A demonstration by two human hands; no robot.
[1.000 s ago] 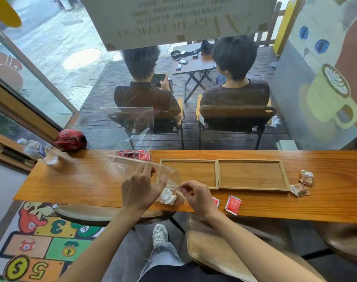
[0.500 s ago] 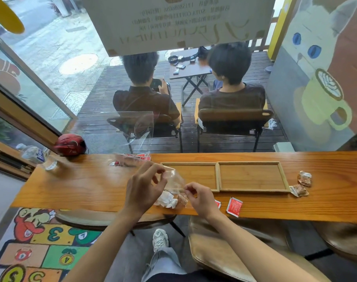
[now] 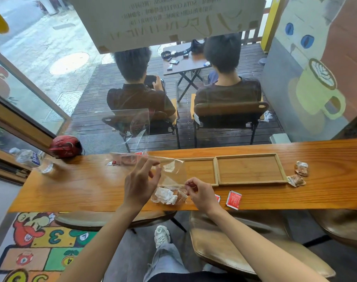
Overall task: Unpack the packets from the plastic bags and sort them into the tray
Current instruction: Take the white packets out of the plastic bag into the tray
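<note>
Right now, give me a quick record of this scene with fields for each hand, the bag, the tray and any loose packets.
left hand: holds the top of the clear plastic bag
right hand: fingers pinch the bag's right edge
bag contents: white and brown packets, still inside
tray: wooden, two compartments, no packets in either
loose red packet: on the table near the front edge, right of the right hand
loose brown packets: on the table right of the tray
second bag: behind, holds red packets
</note>
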